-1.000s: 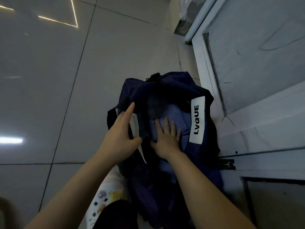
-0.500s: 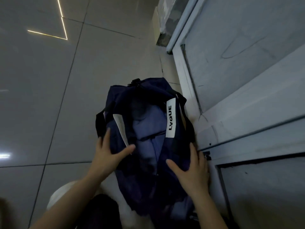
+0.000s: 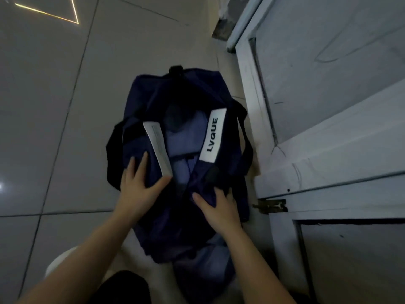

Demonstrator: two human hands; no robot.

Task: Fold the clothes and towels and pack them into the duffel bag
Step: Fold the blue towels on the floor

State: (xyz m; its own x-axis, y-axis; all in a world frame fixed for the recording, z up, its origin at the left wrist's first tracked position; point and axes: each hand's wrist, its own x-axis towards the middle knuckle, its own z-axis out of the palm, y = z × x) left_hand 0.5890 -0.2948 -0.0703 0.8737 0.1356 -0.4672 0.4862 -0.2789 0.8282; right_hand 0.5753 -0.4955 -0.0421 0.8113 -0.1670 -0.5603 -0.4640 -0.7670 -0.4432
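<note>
Your left hand [image 3: 140,189] lies flat on the left side of the dark blue duffel bag [image 3: 153,95], fingers straight and spread, thumb poking toward 2 o'clock, next to the low end of a white paper tag [image 3: 158,148]. Your right hand [image 3: 219,208] is on the right side of the bag. Its thumb points to 10 o'clock. Its fingertips dip into the dark cloth, so you cannot tell if they grab it or just press.

The bag sits on the gray tile floor [image 3: 54,106], in the middle, its mouth open. Inside, at 12 o'clock from your hands, lies folded light blue cloth [image 3: 186,137]. A white label [image 3: 213,137] reading LVQUE stands at 1 o'clock, on the bag's right edge. A pale blue door [image 3: 328,106] is just beside the bag at 3 o'clock.
</note>
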